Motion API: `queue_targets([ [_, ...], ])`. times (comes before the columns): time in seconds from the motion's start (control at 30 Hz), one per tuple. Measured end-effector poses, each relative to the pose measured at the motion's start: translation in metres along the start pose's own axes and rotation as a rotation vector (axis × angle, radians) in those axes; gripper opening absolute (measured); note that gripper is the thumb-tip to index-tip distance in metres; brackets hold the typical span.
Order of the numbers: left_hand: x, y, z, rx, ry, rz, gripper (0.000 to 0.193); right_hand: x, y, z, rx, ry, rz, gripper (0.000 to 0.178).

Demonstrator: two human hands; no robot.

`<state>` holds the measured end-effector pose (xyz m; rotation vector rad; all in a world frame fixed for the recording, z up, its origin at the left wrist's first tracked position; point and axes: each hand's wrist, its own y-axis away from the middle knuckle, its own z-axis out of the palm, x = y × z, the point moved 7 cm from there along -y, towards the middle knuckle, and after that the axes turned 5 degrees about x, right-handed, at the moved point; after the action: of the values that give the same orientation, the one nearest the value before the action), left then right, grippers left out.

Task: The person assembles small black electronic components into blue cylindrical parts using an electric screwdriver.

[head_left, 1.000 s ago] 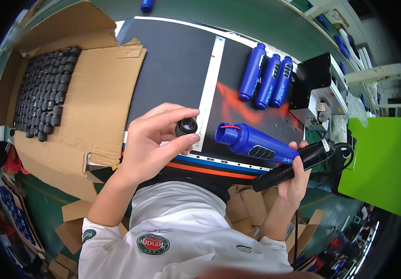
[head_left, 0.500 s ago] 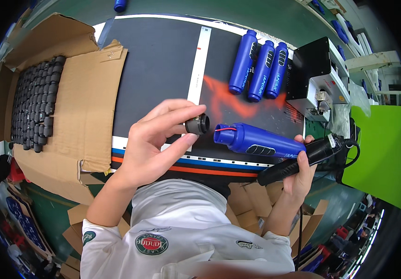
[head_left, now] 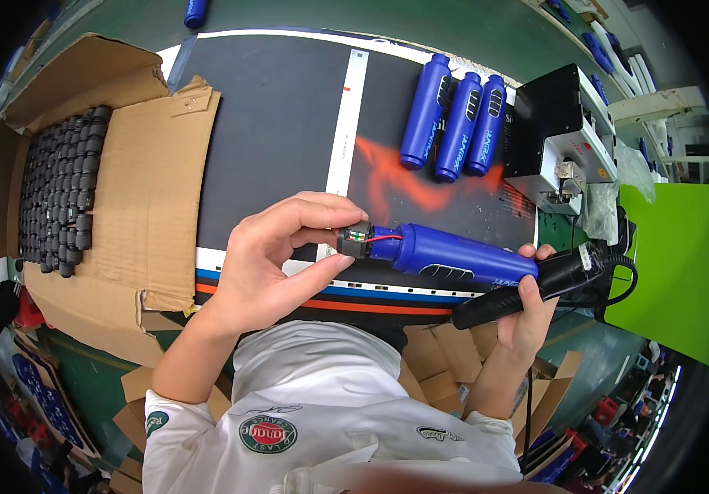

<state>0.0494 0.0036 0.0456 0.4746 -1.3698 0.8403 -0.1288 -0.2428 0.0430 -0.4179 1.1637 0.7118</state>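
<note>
Three cylinders (head_left: 457,123) lie on the mat (head_left: 272,123), cardboard box (head_left: 58,189) left, machine (head_left: 560,140) right.

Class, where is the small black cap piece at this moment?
In the head view, just left of centre, the small black cap is pinched in the left hand, against the blue tube's open end.

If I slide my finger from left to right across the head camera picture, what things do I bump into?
Cardboard box of small black parts → left hand → small black part pinched in it → blue tube → right hand holding a black tool → black and white machine → green panel.
</note>
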Motion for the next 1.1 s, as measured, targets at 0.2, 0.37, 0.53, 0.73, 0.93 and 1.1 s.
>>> queue_targets([
  [0.2,0.021,0.000,-0.004,-0.008,-0.300,0.179,0.040,-0.002,0.002,-0.009,0.057,-0.038,-0.004,0.048],
  [0.37,0.027,0.001,-0.002,-0.017,-0.359,0.236,0.043,-0.004,0.004,0.000,0.014,-0.006,-0.014,0.047],
  [0.53,0.030,0.001,0.003,-0.053,-0.380,0.234,0.042,-0.006,0.007,0.002,0.014,0.006,-0.044,0.047],
  [0.73,0.006,0.005,-0.003,-0.025,0.047,-0.017,0.039,-0.004,0.008,0.003,-0.003,0.040,-0.001,0.045],
  [0.93,0.002,0.005,-0.002,-0.046,0.146,-0.003,0.039,-0.003,0.010,-0.008,0.002,0.159,-0.040,0.048],
  [1.1,0.003,0.006,0.001,-0.055,0.043,-0.012,0.039,-0.016,0.016,0.001,-0.108,0.245,-0.102,0.056],
])
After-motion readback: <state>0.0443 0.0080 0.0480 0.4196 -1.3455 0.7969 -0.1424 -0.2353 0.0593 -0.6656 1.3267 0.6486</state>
